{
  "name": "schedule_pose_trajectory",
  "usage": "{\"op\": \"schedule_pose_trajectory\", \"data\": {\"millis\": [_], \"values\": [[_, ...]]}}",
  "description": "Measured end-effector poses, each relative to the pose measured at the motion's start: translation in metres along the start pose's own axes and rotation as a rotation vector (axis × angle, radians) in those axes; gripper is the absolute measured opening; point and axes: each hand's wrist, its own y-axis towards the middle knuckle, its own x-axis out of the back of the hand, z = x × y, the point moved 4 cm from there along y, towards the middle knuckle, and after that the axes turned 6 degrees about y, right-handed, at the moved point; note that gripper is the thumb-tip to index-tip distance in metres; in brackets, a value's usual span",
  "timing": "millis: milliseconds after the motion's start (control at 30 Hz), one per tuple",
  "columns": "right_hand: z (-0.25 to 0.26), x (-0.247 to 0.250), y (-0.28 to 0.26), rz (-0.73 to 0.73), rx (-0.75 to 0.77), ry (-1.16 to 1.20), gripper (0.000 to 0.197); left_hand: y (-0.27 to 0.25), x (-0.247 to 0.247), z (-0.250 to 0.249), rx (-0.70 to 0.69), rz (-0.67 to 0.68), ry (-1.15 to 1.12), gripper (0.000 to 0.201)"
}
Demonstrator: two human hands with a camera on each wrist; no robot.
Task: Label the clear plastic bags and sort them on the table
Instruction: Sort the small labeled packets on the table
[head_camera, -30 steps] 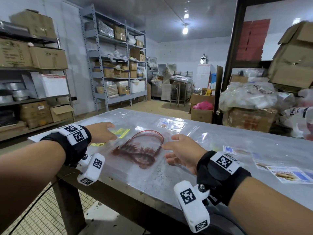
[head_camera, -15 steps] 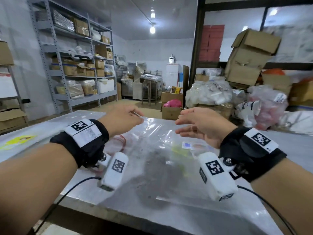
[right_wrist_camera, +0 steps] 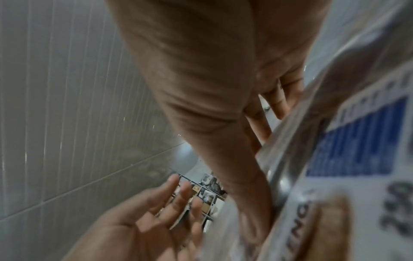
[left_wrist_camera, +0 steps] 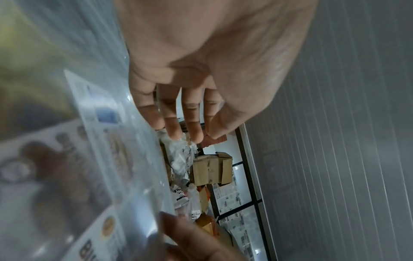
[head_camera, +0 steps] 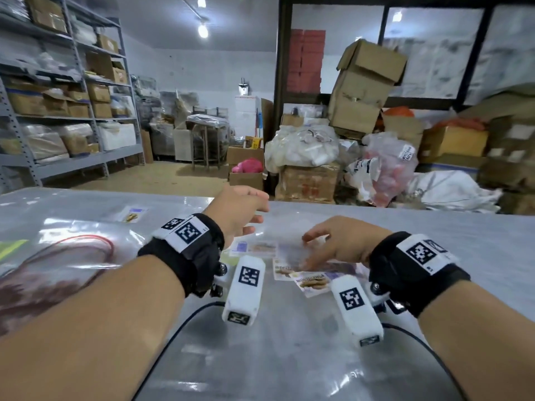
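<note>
A clear plastic bag lies flat on the steel table over printed labels with biscuit pictures. My right hand reaches down onto it, fingers spread and touching the plastic; the right wrist view shows the fingers at the bag's edge. My left hand hovers just left of it, fingers straight and relaxed, holding nothing. In the left wrist view its fingers hang beside the clear bag and a label.
A clear bag with red rubber bands lies at the table's left, beside a yellow sheet. Another label lies farther back. Behind the table stand cardboard boxes, stuffed plastic sacks and shelving.
The view and both hands have shifted right, away from the rubber-band bag. My right hand has come down onto the clear bag over the labels; the left stays raised.
</note>
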Motion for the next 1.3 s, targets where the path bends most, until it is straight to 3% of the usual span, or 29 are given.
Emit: {"op": "schedule_pose_trajectory", "data": {"millis": [133,233,333,433,533,600,667,733,800,933,1033,1100,1167,1300], "values": [[-0.013,0.002,0.004,-0.081,0.049,0.213,0.023,0.009,-0.008,0.002,-0.052,-0.032,0.007,0.011],[-0.022,0.004,0.001,-0.148,0.091,0.474,0.014,0.009,0.000,0.002,-0.151,-0.149,-0.029,0.005],[-0.028,0.011,0.002,-0.287,0.137,0.593,0.013,0.005,0.009,0.006,-0.132,-0.203,-0.058,0.023],[-0.021,0.009,-0.001,-0.341,0.187,0.648,0.016,-0.001,0.013,0.009,-0.049,-0.116,-0.068,0.049],[-0.011,0.006,-0.004,-0.392,0.240,0.611,0.027,-0.010,0.006,0.011,0.014,0.072,-0.055,0.079],[-0.008,0.005,-0.005,-0.403,0.261,0.618,0.033,-0.016,-0.002,0.011,-0.011,0.183,0.070,0.083],[-0.007,0.003,-0.006,-0.366,0.278,0.638,0.040,-0.018,-0.008,0.014,-0.067,0.215,0.178,0.068],[-0.008,0.003,-0.008,-0.341,0.298,0.612,0.050,-0.016,-0.010,0.017,-0.102,0.193,0.190,0.029],[-0.013,0.008,-0.010,-0.360,0.287,0.597,0.054,-0.011,-0.008,0.021,-0.073,0.140,0.164,0.007],[-0.031,0.029,-0.017,-0.461,0.132,0.469,0.048,0.000,0.012,0.026,0.041,-0.028,0.032,0.006],[-0.041,0.028,-0.017,-0.217,0.001,0.116,0.077,0.004,0.025,0.030,0.094,-0.056,-0.094,0.001],[-0.042,0.019,-0.016,-0.070,-0.048,0.011,0.096,0.004,0.030,0.033,0.120,-0.056,-0.176,0.010],[-0.042,0.013,-0.016,-0.059,-0.069,0.053,0.086,0.004,0.031,0.034,0.133,-0.057,-0.219,0.012],[-0.044,0.014,-0.014,-0.198,-0.032,0.213,0.023,0.007,0.029,0.036,0.109,-0.032,-0.201,0.008]]}}
